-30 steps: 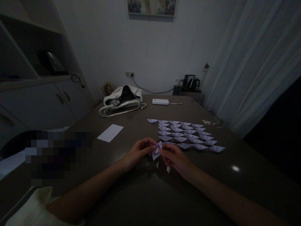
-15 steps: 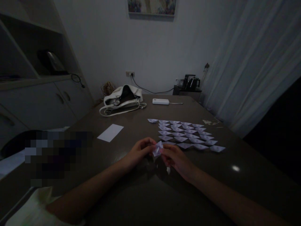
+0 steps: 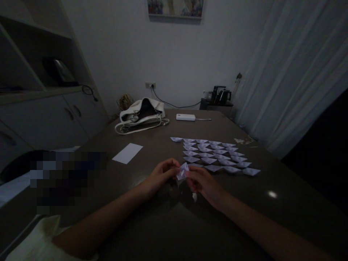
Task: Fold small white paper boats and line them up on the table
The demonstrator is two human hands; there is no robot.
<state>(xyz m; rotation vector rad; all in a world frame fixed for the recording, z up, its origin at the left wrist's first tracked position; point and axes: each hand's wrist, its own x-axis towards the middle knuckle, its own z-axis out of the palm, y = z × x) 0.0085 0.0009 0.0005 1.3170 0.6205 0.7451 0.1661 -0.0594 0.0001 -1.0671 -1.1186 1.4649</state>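
Note:
A small folded piece of pale paper (image 3: 182, 171) is pinched between both hands just above the dark table (image 3: 168, 224). My left hand (image 3: 159, 176) grips its left side with closed fingers. My right hand (image 3: 202, 182) holds the right side, fingers curled. Beyond the hands, several finished folded paper shapes (image 3: 214, 155) lie in rows on the table. A tiny paper scrap (image 3: 194, 197) lies under my right hand.
A flat white sheet (image 3: 127, 153) lies to the left. At the far end sit a white handbag (image 3: 141, 115) and a white power bank (image 3: 185, 117) with a cable. Cabinets stand on the left, a curtain on the right. A blurred patch covers the lower left.
The folded paper has been pressed smaller and turned slightly between the fingers. Both hands stay in the same spot.

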